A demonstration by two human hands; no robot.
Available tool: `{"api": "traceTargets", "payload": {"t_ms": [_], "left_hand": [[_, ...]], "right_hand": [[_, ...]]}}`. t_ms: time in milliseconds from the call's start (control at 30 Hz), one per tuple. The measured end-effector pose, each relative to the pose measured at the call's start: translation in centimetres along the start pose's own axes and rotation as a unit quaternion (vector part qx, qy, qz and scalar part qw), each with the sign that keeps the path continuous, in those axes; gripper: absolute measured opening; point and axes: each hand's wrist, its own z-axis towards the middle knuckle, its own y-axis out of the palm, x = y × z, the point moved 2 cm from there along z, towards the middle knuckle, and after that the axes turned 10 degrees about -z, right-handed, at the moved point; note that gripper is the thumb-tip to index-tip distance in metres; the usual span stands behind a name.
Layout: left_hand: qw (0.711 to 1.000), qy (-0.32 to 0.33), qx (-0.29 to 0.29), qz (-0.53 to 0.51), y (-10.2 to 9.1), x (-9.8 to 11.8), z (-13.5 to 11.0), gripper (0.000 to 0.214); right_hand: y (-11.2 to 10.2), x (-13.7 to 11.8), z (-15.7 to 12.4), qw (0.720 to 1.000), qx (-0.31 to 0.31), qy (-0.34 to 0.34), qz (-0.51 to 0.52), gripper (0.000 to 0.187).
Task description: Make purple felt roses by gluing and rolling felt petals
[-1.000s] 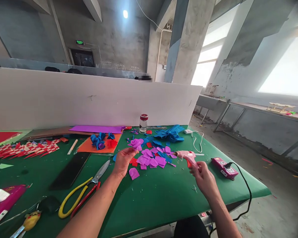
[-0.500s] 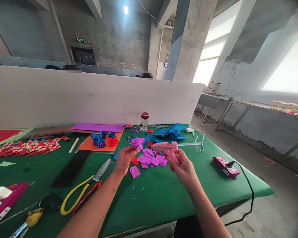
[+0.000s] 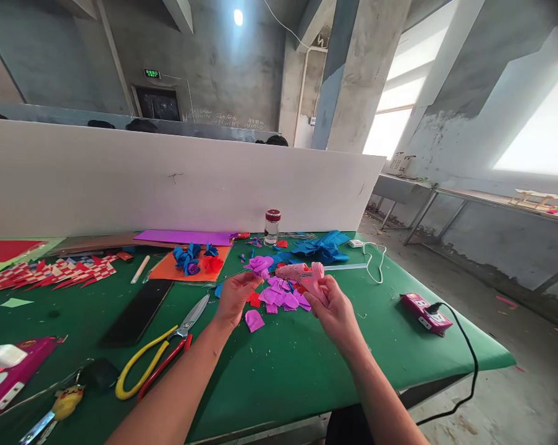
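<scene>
My left hand (image 3: 236,298) pinches a purple paper flower (image 3: 260,266) from below, holding it above the table. In my right hand (image 3: 333,307) is a pink glue gun (image 3: 306,275), its nozzle pointing left and close to the flower; I cannot tell whether they touch. A clear glue stick (image 3: 346,267) juts from the gun's back. Beneath both hands lies a heap of purple paper petals (image 3: 279,296), with one loose petal (image 3: 254,320) nearer me and red scraps (image 3: 254,300) beside the heap.
Yellow-and-red-handled scissors (image 3: 160,352) and a black phone (image 3: 137,312) lie left on the green table (image 3: 279,377). Blue crepe paper (image 3: 322,247) and a red-lidded jar (image 3: 272,227) stand behind. A corded magenta box (image 3: 426,313) sits right. A white partition (image 3: 181,185) closes the back.
My right hand has brought the glue gun left, its nozzle now closer to the purple flower. The left hand keeps its pinch on the flower, almost still.
</scene>
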Motion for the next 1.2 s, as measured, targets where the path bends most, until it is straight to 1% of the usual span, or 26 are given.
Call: {"api": "traceTargets", "payload": {"t_ms": [233,433,600,767,1033,1200], "left_hand": [[1.0,0.0,-0.004,-0.003,-0.19,-0.18,0.08,0.017],[1.0,-0.002,-0.002,-0.004,-0.04,0.08,0.02,0.018],[1.0,-0.007,0.0,-0.014,0.03,0.01,0.02,0.018],[1.0,-0.012,-0.01,-0.021,-0.02,-0.22,0.07,0.017],[1.0,-0.013,-0.005,-0.015,0.05,-0.1,0.01,0.022],[1.0,-0.012,-0.001,-0.02,-0.07,-0.11,0.05,0.02]], "right_hand": [[-0.24,-0.55,0.01,0.999,0.017,-0.029,-0.03,0.027],[-0.19,-0.7,0.07,0.998,0.027,-0.053,-0.037,0.019],[-0.1,-0.8,0.13,0.997,0.025,-0.05,-0.056,0.018],[0.04,-0.76,0.22,0.996,0.029,-0.055,-0.056,0.017],[0.06,-0.63,0.24,0.995,0.032,-0.06,-0.068,0.018],[-0.16,-0.86,0.2,0.996,0.04,-0.056,-0.065,0.02]]}}
